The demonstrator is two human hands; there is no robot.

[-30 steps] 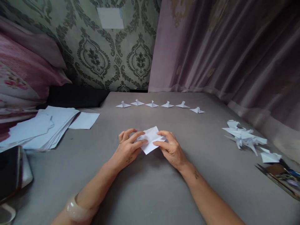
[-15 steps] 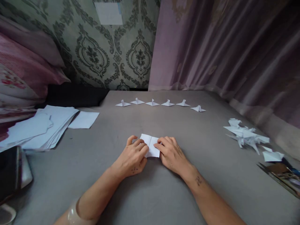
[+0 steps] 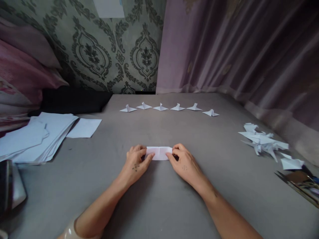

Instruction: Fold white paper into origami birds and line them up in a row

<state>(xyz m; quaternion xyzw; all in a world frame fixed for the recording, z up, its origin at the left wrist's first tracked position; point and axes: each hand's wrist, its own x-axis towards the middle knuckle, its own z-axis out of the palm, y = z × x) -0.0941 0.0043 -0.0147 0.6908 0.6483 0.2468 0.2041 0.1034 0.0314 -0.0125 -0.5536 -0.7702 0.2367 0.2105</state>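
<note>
A small white paper (image 3: pixel 159 153), folded into a narrow strip, lies flat on the grey surface (image 3: pixel 159 199) in front of me. My left hand (image 3: pixel 135 163) presses its left end with the fingertips. My right hand (image 3: pixel 184 164) pinches its right end. Both hands rest low on the surface, palms down.
A row of several folded white paper figures (image 3: pixel 169 108) stands at the back. A heap of folded paper pieces (image 3: pixel 264 141) lies at the right, with scissors (image 3: pixel 296 181) nearer me. A stack of white sheets (image 3: pixel 42 132) sits at the left. A curtain (image 3: pixel 236 49) hangs behind.
The paper went from a loose sheet lifted between my fingers to a narrow strip pressed flat on the surface. My hands moved apart to its two ends.
</note>
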